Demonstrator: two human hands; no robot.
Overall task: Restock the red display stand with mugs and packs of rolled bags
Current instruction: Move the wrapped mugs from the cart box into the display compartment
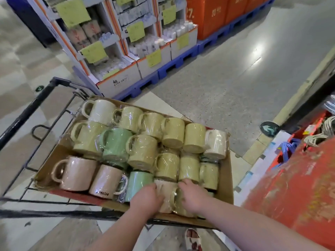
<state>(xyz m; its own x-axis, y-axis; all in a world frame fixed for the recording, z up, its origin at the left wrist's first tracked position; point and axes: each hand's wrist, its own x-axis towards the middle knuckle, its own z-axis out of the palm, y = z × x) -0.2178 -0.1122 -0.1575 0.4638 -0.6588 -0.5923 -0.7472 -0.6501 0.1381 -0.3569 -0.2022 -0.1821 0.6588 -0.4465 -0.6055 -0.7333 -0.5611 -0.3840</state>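
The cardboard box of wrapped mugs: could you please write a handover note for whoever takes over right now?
Left hand and right hand: both on film-wrapped ceramic mugs at the near edge of the brown cardboard box; grip unclear.
Box sits on the black wire trolley, full of mugs.
Red display stand stands at the right; no mugs visible on it.
Left: carry mugs across; rolled bags not in view.

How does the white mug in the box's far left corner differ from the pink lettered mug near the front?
The white mug has its handle on the left; the pink mug has its on the right. Black lettering shows on the pink mug, none on the white mug. Both are wrapped in clear film in the cardboard box.
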